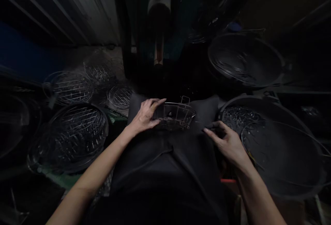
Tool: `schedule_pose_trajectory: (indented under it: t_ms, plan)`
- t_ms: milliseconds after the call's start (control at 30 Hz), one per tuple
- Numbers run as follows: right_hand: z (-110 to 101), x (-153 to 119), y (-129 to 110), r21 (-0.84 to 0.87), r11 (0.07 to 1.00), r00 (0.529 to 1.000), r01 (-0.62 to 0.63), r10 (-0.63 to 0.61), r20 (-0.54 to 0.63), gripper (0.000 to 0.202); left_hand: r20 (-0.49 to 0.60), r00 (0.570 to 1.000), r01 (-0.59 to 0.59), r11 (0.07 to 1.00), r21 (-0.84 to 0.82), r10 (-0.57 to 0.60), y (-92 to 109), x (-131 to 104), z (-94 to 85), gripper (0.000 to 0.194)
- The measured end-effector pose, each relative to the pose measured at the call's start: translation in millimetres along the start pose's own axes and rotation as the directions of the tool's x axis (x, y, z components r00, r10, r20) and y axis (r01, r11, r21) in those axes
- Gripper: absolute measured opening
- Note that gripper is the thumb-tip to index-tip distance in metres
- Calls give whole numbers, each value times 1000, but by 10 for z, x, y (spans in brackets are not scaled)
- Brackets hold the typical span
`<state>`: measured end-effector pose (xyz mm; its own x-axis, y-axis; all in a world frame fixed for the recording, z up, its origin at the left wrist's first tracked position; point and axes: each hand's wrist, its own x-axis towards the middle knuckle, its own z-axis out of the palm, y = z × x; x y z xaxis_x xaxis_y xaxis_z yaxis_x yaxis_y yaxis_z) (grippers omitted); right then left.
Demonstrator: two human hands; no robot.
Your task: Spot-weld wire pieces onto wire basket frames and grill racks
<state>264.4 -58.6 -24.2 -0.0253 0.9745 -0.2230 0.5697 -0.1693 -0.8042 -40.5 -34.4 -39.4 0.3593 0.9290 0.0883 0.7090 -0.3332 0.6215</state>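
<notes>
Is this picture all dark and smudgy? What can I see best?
In the head view, it's dim all over, with some spots nearly black; the left hand and right hand stand out best; the wire basket has thin, faint shines; in that same view, the big tub looks smeary near the edge, and it's too dark to tell what's at the right fingertips.

The light is dim. Beyond the far left corner of the dark lap cover (155, 173), grey floor (117, 52) meets a pale ribbed wall (85, 8).
</notes>
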Motion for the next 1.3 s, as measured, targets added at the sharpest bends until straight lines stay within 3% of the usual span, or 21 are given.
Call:
schedule_pose_trajectory:
  t_ms: [133,233,333,433,600,800,1067,1300]
  plan:
    - [195,2,-539,363,925,982,-113,49,181,36,36,999,17,996,-87,-14,47,-3,-44,71]
    - [361,49,-745,435,883,959,-179,59,276,39,32,999,4,990,-142,1,78,-7,-91,66]
    - [496,147,-836,454,874,956,-173,38,290,38,4,1000,-24,989,-144,25,111,20,-174,65]
    - [597,279,-895,438,894,974,-98,-4,225,36,-69,994,-95,991,-94,89,127,85,-265,64]
    - [733,462,-1017,212,965,988,154,-157,-4,24,-211,964,-168,986,-2,164,36,177,-311,62]
    - [904,622,-1123,97,938,939,332,-318,-133,22,-275,950,-154,988,-3,147,-132,244,-274,62]
    - [992,856,-1171,-3,848,833,530,-521,-186,15,-356,931,-111,992,-62,82,-268,394,-331,59]
    - [1061,1002,-1145,-15,830,807,557,-546,-225,15,-430,891,-171,985,-29,142,-366,512,-324,59]
